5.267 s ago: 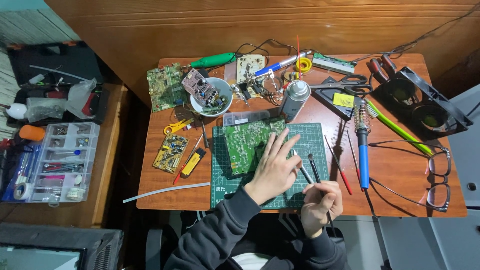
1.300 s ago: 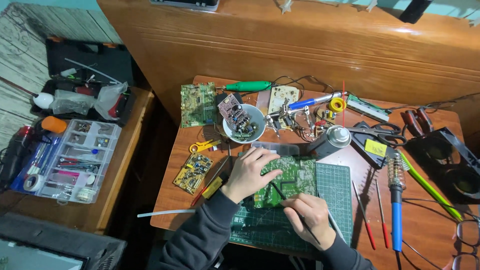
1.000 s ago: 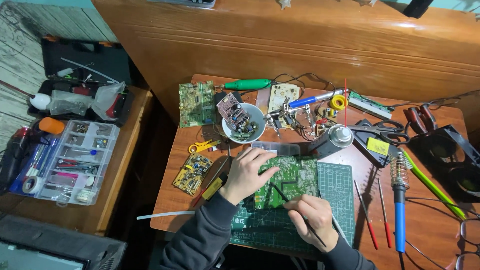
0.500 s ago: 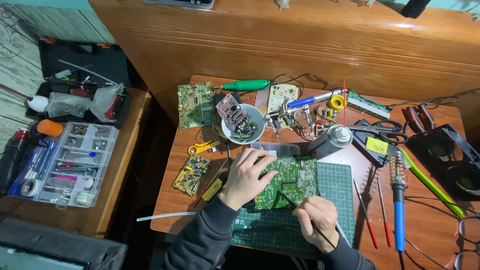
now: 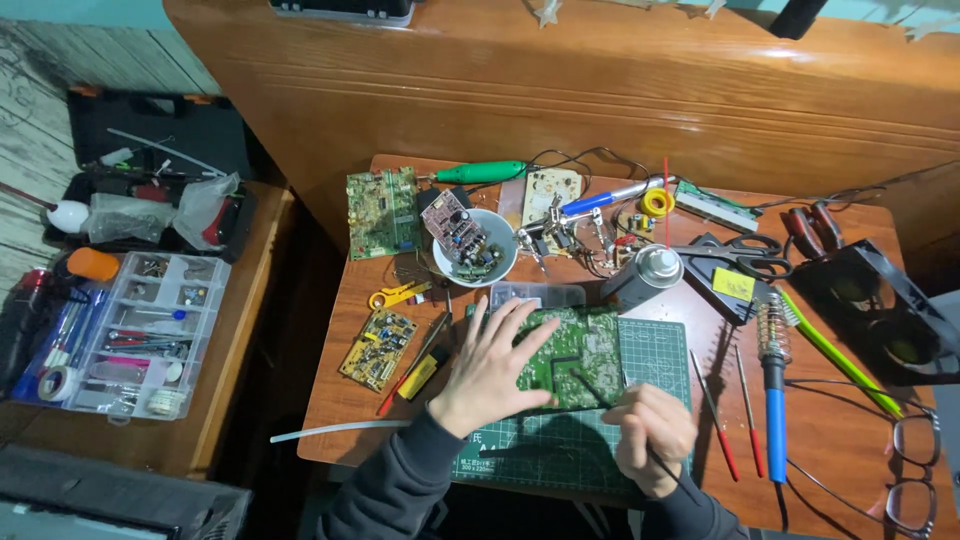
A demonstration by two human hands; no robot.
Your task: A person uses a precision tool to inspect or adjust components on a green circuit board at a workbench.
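Observation:
A green circuit board [image 5: 580,355] lies on a green cutting mat [image 5: 560,450] at the near middle of the small wooden table [image 5: 850,440]. My left hand [image 5: 490,365] rests flat on the board's left part, fingers spread. My right hand [image 5: 650,435] is closed around a thin dark probe [image 5: 590,385] whose tip touches the board near its middle.
A white bowl [image 5: 472,250] with parts, other circuit boards [image 5: 380,200], a spray can [image 5: 645,278], scissors [image 5: 740,260], a blue-handled soldering iron [image 5: 772,400], screwdrivers and glasses [image 5: 915,465] crowd the table. A clear parts organiser [image 5: 130,335] sits on a lower side table at left.
The view has shifted since the oldest frame. In the last second my right hand with the probe has moved slightly over the board; my left hand stays on the board.

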